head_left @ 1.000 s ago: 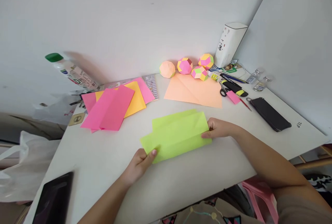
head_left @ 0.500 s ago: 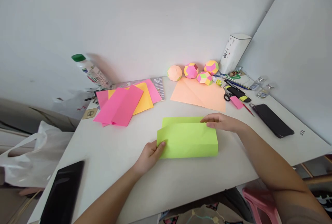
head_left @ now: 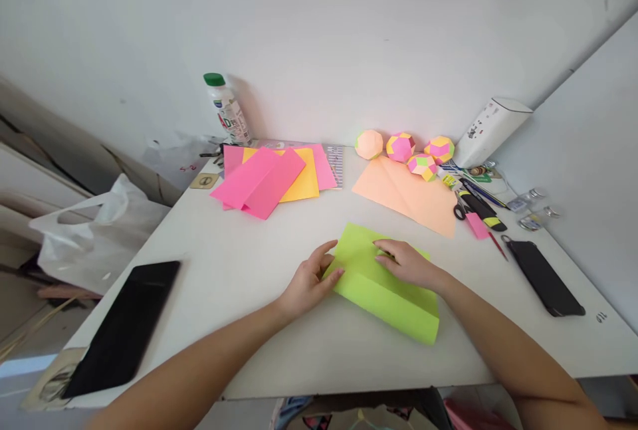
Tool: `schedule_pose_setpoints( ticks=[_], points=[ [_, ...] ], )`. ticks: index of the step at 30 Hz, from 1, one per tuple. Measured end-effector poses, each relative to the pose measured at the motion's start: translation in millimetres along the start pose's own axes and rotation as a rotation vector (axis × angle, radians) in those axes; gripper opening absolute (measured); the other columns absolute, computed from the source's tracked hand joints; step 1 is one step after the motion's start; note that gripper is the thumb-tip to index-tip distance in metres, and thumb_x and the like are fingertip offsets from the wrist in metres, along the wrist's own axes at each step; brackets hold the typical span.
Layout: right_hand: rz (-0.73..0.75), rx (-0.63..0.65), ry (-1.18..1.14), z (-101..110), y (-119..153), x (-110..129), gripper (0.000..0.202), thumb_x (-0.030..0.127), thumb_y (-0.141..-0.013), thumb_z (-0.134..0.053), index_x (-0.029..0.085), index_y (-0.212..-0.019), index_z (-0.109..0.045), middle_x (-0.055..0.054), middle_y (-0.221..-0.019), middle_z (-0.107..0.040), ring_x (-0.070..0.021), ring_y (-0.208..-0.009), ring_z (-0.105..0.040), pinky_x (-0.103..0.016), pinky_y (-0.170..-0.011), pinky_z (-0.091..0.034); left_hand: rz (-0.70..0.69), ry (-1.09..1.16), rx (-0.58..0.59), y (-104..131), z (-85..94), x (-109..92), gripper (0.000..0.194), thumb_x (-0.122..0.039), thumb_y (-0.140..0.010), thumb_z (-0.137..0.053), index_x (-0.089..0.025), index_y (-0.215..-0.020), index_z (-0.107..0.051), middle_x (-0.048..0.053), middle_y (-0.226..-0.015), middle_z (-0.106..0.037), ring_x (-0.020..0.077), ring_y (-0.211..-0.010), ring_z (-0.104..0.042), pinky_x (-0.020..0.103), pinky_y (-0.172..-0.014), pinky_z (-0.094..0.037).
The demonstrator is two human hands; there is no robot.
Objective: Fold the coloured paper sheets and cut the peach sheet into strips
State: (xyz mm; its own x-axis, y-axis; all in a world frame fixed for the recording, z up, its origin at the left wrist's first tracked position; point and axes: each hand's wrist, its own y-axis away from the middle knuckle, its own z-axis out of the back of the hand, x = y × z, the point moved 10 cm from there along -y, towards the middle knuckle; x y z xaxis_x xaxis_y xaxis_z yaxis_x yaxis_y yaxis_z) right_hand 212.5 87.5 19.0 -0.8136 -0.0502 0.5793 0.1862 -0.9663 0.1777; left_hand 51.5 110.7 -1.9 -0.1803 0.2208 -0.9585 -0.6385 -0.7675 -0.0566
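Note:
A sheet of bright green paper (head_left: 383, 300) lies at an angle on the table, its near side folded over in a rounded, uncreased bend. My left hand (head_left: 312, 280) grips the paper's left edge, thumb on the folded part and index finger reaching along the side. Over the paper's upper middle, my right hand (head_left: 406, 262) has its fingers half bent, with a gap between thumb and index finger. Its fingertips appear to touch the sheet; nothing shows between them.
Pink sheets (head_left: 274, 184) and an orange sheet (head_left: 308, 171) overlap at back left. A peach sheet (head_left: 409, 194) lies behind the green one, near several paper balls (head_left: 400, 147). Scissors (head_left: 459, 209), a black pouch (head_left: 543, 277), a bottle (head_left: 229, 114) and a dark tablet (head_left: 127, 323) stand around.
The green paper has turned clockwise, its right end now nearer me. My right hand has left its far right corner and moved onto the sheet. The camera view has shifted.

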Motion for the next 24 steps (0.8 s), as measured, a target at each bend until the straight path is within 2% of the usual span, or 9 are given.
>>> schedule_pose_setpoints(
  ticks=[2,4,5,7,9,12,18,21,24],
  points=[
    [0.012,-0.035,-0.052,4,-4,-9,0.031,0.035,-0.092,-0.04,0.017,-0.109,-0.058,-0.009,-0.1,-0.066,-0.0208,-0.087,-0.06,-0.034,-0.076,-0.046,-0.208,-0.142,-0.143,4,9.3,-22,0.055,-0.036,-0.091,-0.048,-0.023,-0.14,-0.027,0.013,-0.121,-0.054,0.0224,-0.11,-0.055,0.037,-0.08,-0.051],
    [0.01,-0.082,-0.053,11,-8,-14,0.03,0.035,-0.092,-0.04,0.017,-0.109,-0.056,-0.009,-0.098,-0.065,-0.0205,-0.085,-0.059,-0.035,-0.076,-0.045,-0.449,-0.402,-0.246,17,2.6,-52,0.056,-0.024,-0.09,-0.048,-0.025,-0.141,-0.026,0.015,-0.14,-0.04,0.0288,-0.135,-0.032,0.05,-0.099,-0.041],
    [0.015,-0.097,-0.047,13,-10,-15,0.03,0.034,-0.092,-0.04,0.017,-0.11,-0.056,-0.009,-0.1,-0.065,-0.0209,-0.087,-0.058,-0.035,-0.077,-0.044,-0.54,-0.545,-0.243,23,-9.7,-63,0.058,-0.02,-0.089,-0.048,-0.024,-0.142,-0.026,0.016,-0.143,-0.036,0.0312,-0.14,-0.021,0.055,-0.105,-0.032],
    [0.025,-0.099,-0.061,14,-14,-15,0.03,0.033,-0.091,-0.041,0.017,-0.111,-0.056,-0.009,-0.101,-0.065,-0.0208,-0.088,-0.058,-0.036,-0.079,-0.044,-0.64,-0.742,-0.061,32,-48.5,-71,0.058,-0.021,-0.087,-0.048,-0.015,-0.142,-0.028,0.017,-0.146,-0.036,0.0326,-0.142,-0.013,0.055,-0.11,-0.022],
    [-0.005,-0.079,-0.096,13,-15,-20,0.031,0.034,-0.09,-0.042,0.018,-0.114,-0.055,-0.007,-0.095,-0.065,-0.0194,-0.083,-0.059,-0.034,-0.076,-0.045,-0.612,-0.871,0.149,37,-81.4,-62,0.062,-0.037,-0.089,-0.047,-0.009,-0.142,-0.03,0.019,-0.149,-0.03,0.0337,-0.142,-0.012,0.052,-0.113,-0.017],
    [-0.085,-0.038,-0.112,11,-9,-34,0.034,0.036,-0.09,-0.043,0.02,-0.118,-0.052,-0.003,-0.087,-0.064,-0.0183,-0.077,-0.059,-0.033,-0.072,-0.047,-0.532,-0.916,0.272,39,-99.0,-50,0.069,-0.049,-0.089,-0.043,-0.008,-0.143,-0.03,0.019,-0.152,-0.024,0.0363,-0.141,-0.013,0.054,-0.113,-0.015],
    [-0.164,-0.021,0.122,19,8,-40,0.04,0.034,-0.092,-0.039,0.02,-0.129,-0.044,-0.005,-0.089,-0.065,-0.0212,-0.081,-0.062,-0.037,-0.073,-0.05,-0.58,-0.836,0.314,42,-95.7,-53,0.065,-0.047,-0.09,-0.042,-0.007,-0.141,-0.034,0.019,-0.151,-0.026,0.0374,-0.14,-0.017,0.052,-0.113,-0.015],
    [-0.032,-0.05,0.258,19,6,-22,0.041,0.029,-0.093,-0.033,0.023,-0.133,-0.042,-0.009,-0.107,-0.062,-0.0221,-0.089,-0.062,-0.038,-0.076,-0.05,-0.571,-0.82,0.311,41,-92.0,-53,0.064,-0.046,-0.09,-0.043,-0.007,-0.14,-0.035,0.02,-0.15,-0.027,0.0379,-0.139,-0.019,0.054,-0.112,-0.015],
    [0.087,-0.055,0.319,17,4,-12,0.04,0.025,-0.095,-0.03,0.024,-0.132,-0.046,-0.008,-0.096,-0.061,-0.0189,-0.075,-0.061,-0.034,-0.066,-0.051,-0.557,-0.813,0.298,41,-89.4,-53,0.063,-0.045,-0.089,-0.044,-0.008,-0.14,-0.036,0.019,-0.149,-0.029,0.0385,-0.139,-0.021,0.058,-0.111,-0.014]
  ],
)
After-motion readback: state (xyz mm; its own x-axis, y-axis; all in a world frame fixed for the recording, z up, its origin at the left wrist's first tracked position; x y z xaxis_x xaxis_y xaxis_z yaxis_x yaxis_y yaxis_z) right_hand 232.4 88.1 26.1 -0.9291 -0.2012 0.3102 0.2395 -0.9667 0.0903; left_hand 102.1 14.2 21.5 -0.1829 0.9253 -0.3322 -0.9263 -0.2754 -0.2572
